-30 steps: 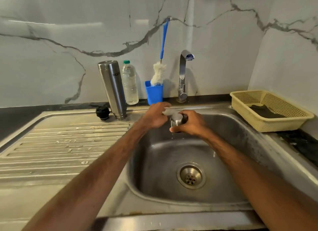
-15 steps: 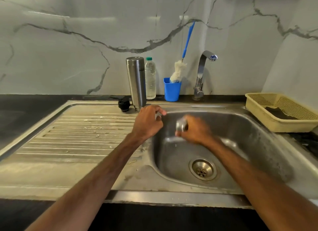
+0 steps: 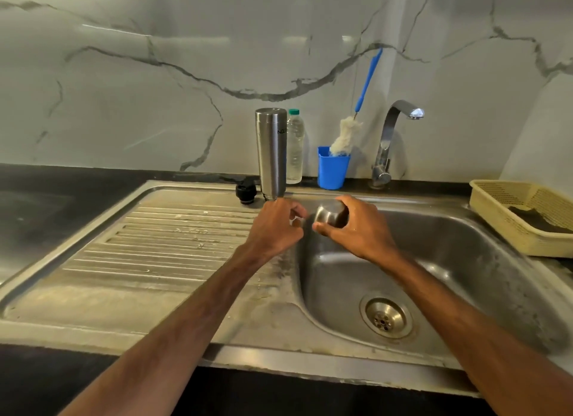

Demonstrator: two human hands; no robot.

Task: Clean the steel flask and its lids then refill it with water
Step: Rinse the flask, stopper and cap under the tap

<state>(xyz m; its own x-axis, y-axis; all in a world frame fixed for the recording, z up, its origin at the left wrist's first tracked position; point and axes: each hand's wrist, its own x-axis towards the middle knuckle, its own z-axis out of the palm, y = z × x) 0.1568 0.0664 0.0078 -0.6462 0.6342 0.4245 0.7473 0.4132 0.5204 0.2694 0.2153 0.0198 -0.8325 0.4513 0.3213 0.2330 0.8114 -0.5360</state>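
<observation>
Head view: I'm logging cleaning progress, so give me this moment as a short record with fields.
flask: steel flask stands inverted on the drainboard, unheld
steel lid: cup lid gripped in right hand over the sink
inner lid: black stopper lies beside the flask
left hand: left hand by the lid, holding nothing clearly visible
tap: tap shows no running water
brush: bottle brush in blue cup

Both bare forearms come in from the bottom corners and angle toward each other, so the two hands end up nearly touching up front. The right hand [image 3: 356, 229] is palm-down with its fingers and thumb wrapped around a small rounded shiny steel cup-shaped lid [image 3: 331, 214], gripping it from the side. The left hand [image 3: 276, 226] is loosely curled, fingertips bent in toward that lid, can't really tell if it's pinching anything.
</observation>
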